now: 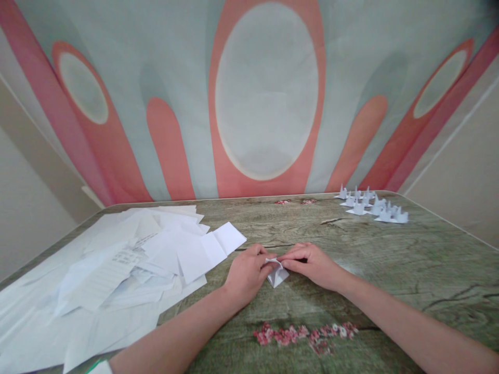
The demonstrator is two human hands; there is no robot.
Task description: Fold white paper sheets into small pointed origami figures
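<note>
Origami (277,276) pinched by left hand (247,272) and right hand (315,264)

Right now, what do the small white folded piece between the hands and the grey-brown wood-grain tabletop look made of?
Small white folded piece: likely matte paper; thin edges, sharp creases.
Grey-brown wood-grain tabletop: laminate or printed cover, can't tell; smooth, faint sheen, pink flower pattern looks printed.

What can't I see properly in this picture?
In the head view:
Part of the folded paper: hidden by left hand and right hand.
Lower sheets in the paper pile: covered by others.
Writing: too blurred to read.
Details of paper figures: too small.
Rest of left arm: cut off by bottom edge.
</note>
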